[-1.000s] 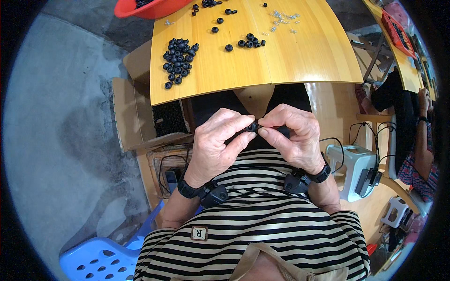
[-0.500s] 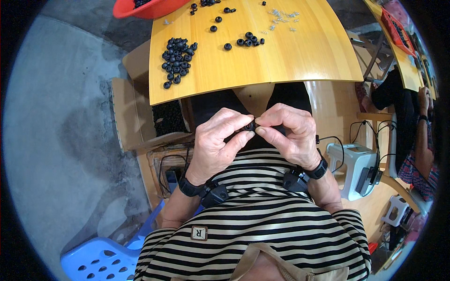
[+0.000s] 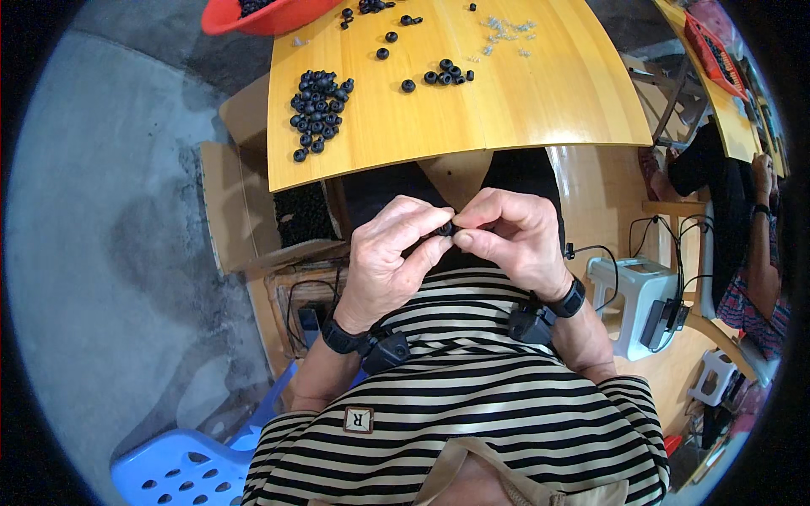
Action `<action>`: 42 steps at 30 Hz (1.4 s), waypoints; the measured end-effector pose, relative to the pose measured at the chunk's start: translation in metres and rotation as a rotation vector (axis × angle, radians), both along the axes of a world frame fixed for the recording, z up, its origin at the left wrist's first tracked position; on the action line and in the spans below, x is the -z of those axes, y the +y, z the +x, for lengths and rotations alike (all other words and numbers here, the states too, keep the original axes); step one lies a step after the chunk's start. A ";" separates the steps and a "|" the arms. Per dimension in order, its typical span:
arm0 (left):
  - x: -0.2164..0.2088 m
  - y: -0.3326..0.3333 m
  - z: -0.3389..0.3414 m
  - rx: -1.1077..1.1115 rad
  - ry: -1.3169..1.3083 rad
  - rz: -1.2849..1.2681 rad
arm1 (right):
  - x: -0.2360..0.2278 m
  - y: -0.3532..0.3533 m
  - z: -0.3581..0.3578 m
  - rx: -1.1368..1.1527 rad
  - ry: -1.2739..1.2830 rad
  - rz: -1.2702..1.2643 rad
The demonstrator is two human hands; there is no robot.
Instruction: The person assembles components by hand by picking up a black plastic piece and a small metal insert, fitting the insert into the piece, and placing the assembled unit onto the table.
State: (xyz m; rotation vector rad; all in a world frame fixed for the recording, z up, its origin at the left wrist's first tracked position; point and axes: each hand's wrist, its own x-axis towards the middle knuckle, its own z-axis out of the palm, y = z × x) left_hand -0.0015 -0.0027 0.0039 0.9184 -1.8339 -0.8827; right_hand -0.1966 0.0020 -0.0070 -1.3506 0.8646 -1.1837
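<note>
A small round black part, knob-like, is pinched between the thumb and fingers of my left hand, over my lap in front of the table. My right hand is closed in a pinch against the part's right side. What sits between the right fingertips is hidden. On the yellow wooden table lies a pile of similar black parts at the left. A smaller group of black parts lies near the middle. Tiny clear pieces are scattered towards the far right.
A red basin with dark contents stands at the table's far left corner. Below the left edge is an open cardboard box holding black pieces. A light stool with cables stands at right; another person's arm shows beyond. A blue chair is lower left.
Both hands have shifted very slightly left, and the right fingers have moved a little along the black part. The pinch holds, and the parts on the table stay as they were.
</note>
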 end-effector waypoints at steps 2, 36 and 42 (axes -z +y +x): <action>-0.003 0.001 -0.001 0.028 -0.006 0.031 | 0.001 -0.001 -0.002 -0.094 -0.247 0.282; -0.001 -0.003 -0.008 0.039 0.009 -0.256 | 0.009 0.001 0.012 -0.348 -0.651 0.589; 0.001 0.001 -0.014 -0.033 0.036 -0.289 | 0.016 -0.003 0.017 -0.372 -0.749 0.643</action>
